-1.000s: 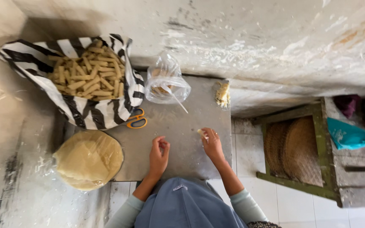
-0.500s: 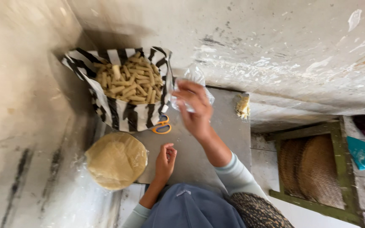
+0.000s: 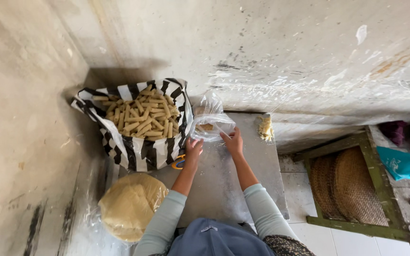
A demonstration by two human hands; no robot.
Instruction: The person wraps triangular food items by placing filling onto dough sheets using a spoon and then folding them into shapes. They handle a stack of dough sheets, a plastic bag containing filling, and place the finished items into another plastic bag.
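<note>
A striped bag (image 3: 138, 137) full of pale rolled sticks stands at the table's (image 3: 233, 189) far left corner. Beside it, both forearms reach forward: the left hand (image 3: 193, 150) and the right hand (image 3: 234, 141) each pinch the rim of a clear plastic bag (image 3: 209, 122) resting on the table against the wall, fingers curled on the film.

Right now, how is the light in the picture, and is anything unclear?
Head view: soft daylight, sharp; a dark shadow fills the corner behind the striped bag; the clear plastic bag between the left hand and right hand glints, hiding its contents; straight edges bend near the borders.
</note>
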